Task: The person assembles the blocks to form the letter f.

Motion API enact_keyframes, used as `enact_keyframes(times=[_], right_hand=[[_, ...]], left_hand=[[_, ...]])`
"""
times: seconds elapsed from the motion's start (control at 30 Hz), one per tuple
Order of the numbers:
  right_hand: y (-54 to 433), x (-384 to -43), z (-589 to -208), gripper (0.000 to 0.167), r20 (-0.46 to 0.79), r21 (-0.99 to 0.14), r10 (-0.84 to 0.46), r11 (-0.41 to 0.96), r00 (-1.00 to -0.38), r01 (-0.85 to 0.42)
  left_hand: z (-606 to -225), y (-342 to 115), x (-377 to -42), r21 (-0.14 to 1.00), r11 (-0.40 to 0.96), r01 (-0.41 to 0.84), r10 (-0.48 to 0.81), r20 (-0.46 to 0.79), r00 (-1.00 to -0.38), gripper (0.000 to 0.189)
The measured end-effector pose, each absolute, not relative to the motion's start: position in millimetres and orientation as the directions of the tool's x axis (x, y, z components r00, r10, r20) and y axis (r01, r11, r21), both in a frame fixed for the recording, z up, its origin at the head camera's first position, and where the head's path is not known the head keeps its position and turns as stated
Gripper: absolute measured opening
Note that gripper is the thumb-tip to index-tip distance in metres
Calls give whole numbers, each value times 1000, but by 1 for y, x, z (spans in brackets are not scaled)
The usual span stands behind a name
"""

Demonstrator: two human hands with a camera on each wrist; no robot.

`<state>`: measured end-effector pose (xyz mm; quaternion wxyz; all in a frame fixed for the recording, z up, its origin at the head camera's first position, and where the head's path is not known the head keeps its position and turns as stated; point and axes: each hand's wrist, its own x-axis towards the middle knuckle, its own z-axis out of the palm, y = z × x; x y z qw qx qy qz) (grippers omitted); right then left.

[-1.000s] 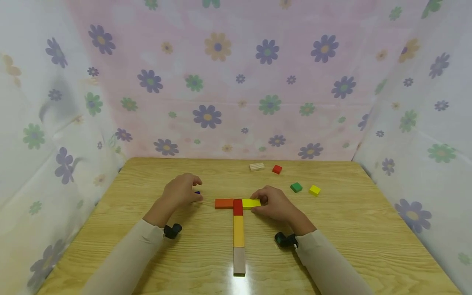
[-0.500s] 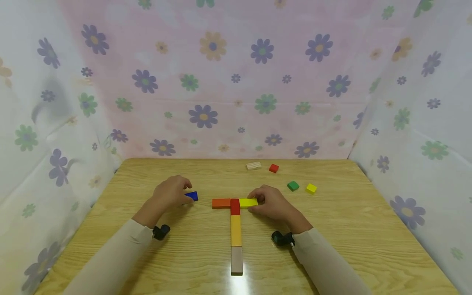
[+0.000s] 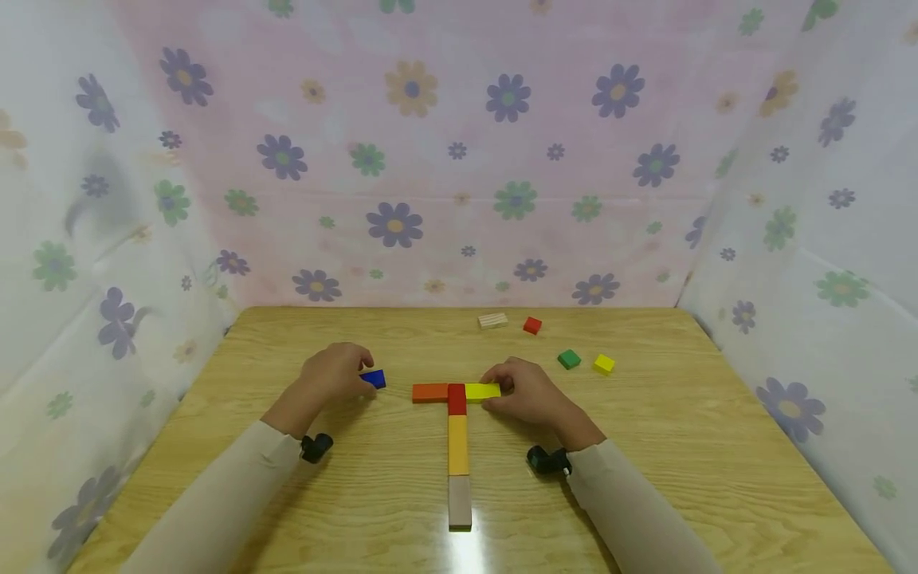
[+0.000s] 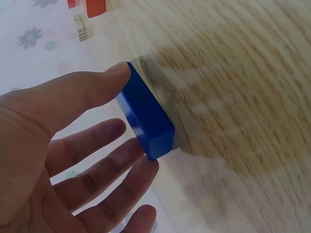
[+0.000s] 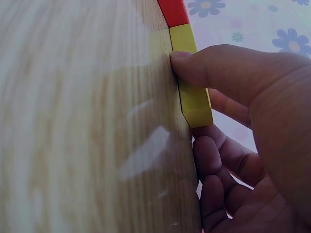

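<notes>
On the left of the table my left hand (image 3: 335,372) pinches a blue block (image 3: 374,379) between thumb and fingertips. The left wrist view shows the thumb at one end of this blue block (image 4: 148,114), with fingertips along its far side. My right hand (image 3: 529,393) grips the outer end of a yellow block (image 3: 479,391). In the right wrist view, the thumb presses the side of that yellow block (image 5: 195,99). It abuts a red block (image 3: 457,399), which has an orange-red block (image 3: 430,393) on its left. An orange-yellow block (image 3: 458,445) and a beige block (image 3: 460,502) extend toward me, forming a T.
Farther back lie a striped wood block (image 3: 492,321) and a small red block (image 3: 532,325). A green block (image 3: 570,359) and a small yellow block (image 3: 604,364) lie to the right. Flowered cloth (image 3: 459,175) encloses the wooden table (image 3: 301,510) at the back and sides.
My left hand has shifted slightly left, and more of the blue block shows at its fingertips. The right hand stays on the yellow block. The head view has shifted a little.
</notes>
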<state>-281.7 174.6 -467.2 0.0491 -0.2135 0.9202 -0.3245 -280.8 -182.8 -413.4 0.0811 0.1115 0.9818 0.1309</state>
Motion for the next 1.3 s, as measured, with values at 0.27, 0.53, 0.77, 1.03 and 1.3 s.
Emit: enact_keyframes(times=[0.27,0.53,0.77,1.03,1.3], right_hand=[[175,-282,-466,27,51,-613,-429,699,-902,-367],[176,-282,-467,29,53,-614,-438,695,-897,-375],[176,-283,-468,30,62,-607,-449,692,-892,-391],[175,-283,-466,27,52,-607,-457,692,-888,-391],[176,-283,-467,29,66,-600,-465,689,-883,-408]], left_hand=[[-415,-185,-283,261,946,192,230,-124,-965,49],[-415,-185,-282,263,946,188,225,-117,-967,42],[-418,-185,-282,295,938,180,221,-111,-969,33],[-417,-186,-283,307,937,169,209,-104,-972,31],[-413,-182,-285,305,935,181,219,-95,-971,30]])
